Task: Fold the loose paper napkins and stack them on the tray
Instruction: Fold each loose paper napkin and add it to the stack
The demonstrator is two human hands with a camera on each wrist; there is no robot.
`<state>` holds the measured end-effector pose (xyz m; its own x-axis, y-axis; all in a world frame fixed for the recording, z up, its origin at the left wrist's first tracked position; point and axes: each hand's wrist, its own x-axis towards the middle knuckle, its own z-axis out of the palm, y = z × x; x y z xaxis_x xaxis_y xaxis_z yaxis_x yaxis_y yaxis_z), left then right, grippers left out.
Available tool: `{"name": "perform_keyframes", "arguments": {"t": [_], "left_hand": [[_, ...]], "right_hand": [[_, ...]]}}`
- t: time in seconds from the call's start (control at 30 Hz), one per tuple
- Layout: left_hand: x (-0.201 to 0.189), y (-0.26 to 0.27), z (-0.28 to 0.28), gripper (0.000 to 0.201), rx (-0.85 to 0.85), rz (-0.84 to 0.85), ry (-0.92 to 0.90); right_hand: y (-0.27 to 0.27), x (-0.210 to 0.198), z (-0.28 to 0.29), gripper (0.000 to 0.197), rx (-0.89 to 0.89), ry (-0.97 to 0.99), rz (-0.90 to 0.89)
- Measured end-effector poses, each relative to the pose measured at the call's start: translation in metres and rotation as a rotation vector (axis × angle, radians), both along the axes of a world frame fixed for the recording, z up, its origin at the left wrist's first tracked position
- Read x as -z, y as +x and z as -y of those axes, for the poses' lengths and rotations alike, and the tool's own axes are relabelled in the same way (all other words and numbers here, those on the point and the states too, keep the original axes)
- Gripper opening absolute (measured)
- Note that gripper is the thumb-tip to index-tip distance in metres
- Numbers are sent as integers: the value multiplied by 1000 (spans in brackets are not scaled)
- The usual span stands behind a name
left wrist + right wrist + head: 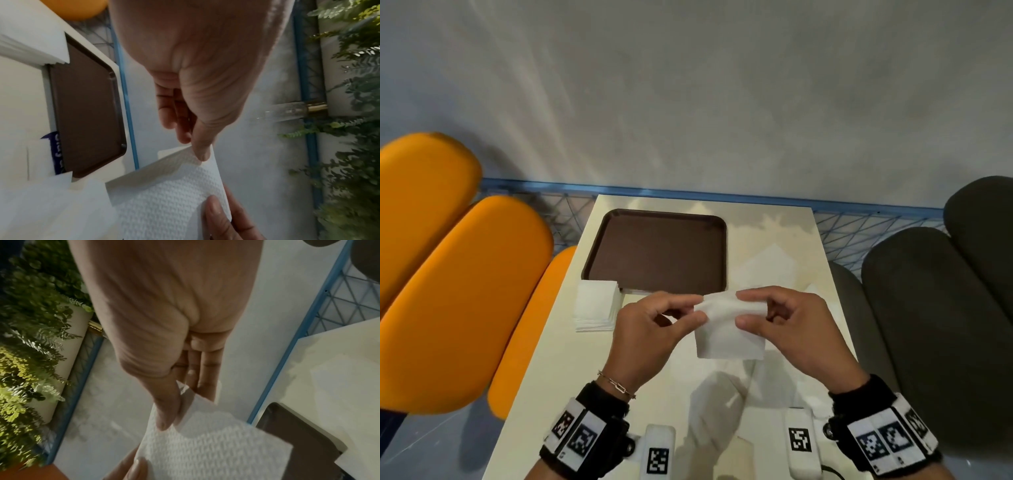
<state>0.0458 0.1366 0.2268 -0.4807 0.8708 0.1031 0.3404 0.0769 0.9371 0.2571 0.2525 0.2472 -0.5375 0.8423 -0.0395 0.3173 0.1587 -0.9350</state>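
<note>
A white embossed paper napkin (726, 329) hangs above the cream table, held up by both hands. My left hand (698, 310) pinches its upper left corner between thumb and fingers; my right hand (743, 308) pinches the upper right corner. The wrist views show the same napkin (170, 199) (205, 449) with a thumb pressed on each top corner. The brown tray (599, 246) lies bare at the table's far left. A stack of white napkins (595, 305) sits by the tray's near left corner.
More loose napkins (774, 263) lie on the table (571, 359) right of the tray. Orange seats (465, 291) stand to the left, dark grey seats (935, 325) to the right. A blue wire fence (859, 226) runs behind the table. Two white tagged devices (659, 452) rest at the near edge.
</note>
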Motion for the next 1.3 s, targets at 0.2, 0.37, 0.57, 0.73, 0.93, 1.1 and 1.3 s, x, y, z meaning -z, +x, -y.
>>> {"name": "perform_keyframes", "arguments": {"t": [0.2,0.37,0.57,0.73,0.93,1.1,1.3], "left_hand": [[-3,-29,3,37,119,77,33],[-2,-44,8,34,208,203,25],[2,-53,8,27,177,215,8],[3,-55,6,17,134,151,15],[8,-56,4,22,167,110,-21],[13,-47,5,29,157,332,-111],[4,-39,5,32,113,316,-54]], "right_hand": [[-18,-3,5,27,13,5,-6],[-31,-4,11,25,24,-29,-39],[-41,-5,13,22,-2,-53,-40],[-43,-3,11,12,-16,-69,25],[-45,0,12,6,-49,-189,-3],[-47,9,11,22,15,-443,-142],[-36,19,5,24,15,-430,10]]}}
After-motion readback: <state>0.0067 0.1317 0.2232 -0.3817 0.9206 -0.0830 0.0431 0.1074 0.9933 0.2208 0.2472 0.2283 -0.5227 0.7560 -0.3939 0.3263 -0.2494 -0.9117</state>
